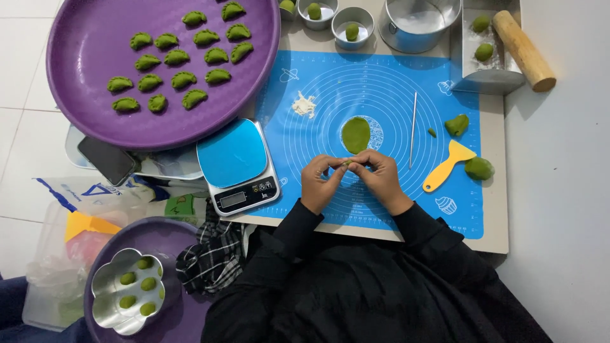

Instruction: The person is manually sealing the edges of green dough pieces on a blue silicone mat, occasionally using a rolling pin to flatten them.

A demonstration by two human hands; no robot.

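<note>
Pinching a small green dough piece (pixel 347 163) between fingertips, the left hand (pixel 321 183) and right hand (pixel 380 179) meet over the blue mat (pixel 381 203) (fingers curled closed around it); a flat green dough disc (pixel 356 134) lies just beyond; a yellow scraper (pixel 448 164) rests to the right.

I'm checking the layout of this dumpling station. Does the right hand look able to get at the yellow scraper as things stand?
Probably yes. The yellow scraper lies on the blue mat just beside the right hand, nothing between them, though both hands are pinching a small green dough piece.
</note>
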